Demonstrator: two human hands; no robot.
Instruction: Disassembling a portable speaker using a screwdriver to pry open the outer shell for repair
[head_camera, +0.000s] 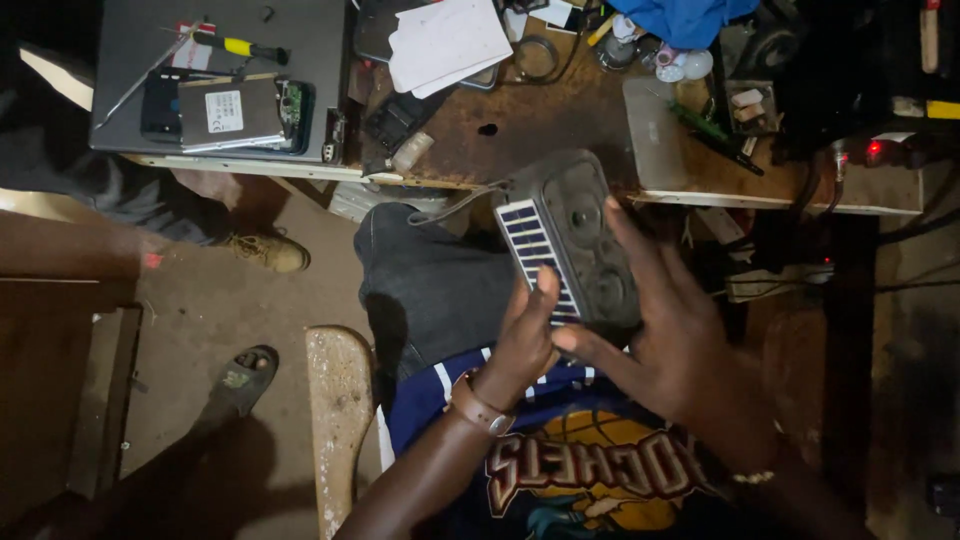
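Head view: a rusty table (530, 120) beyond the grip carries a grey laptop (220, 70) and white papers (445, 40); dirt floor (200, 300) lies leftward. Left hand (525, 340) and right hand (670, 320) each close around the grey speaker (580, 235), held over the lap, fingers on its solar panel (535, 255).

Upper left of the frame, on the counter: grey rectangular hard drive (232, 115) lying flat, with a small white label (224, 111) at its middle, printing too small to tell. Just left of it, a dark flat device (160, 103), possibly a blank screen. Further up, a small red-and-white tag (195, 44) beside a yellow-handled screwdriver (243, 47). Upper centre: plain white paper sheets (445, 42), stacked and tilted.
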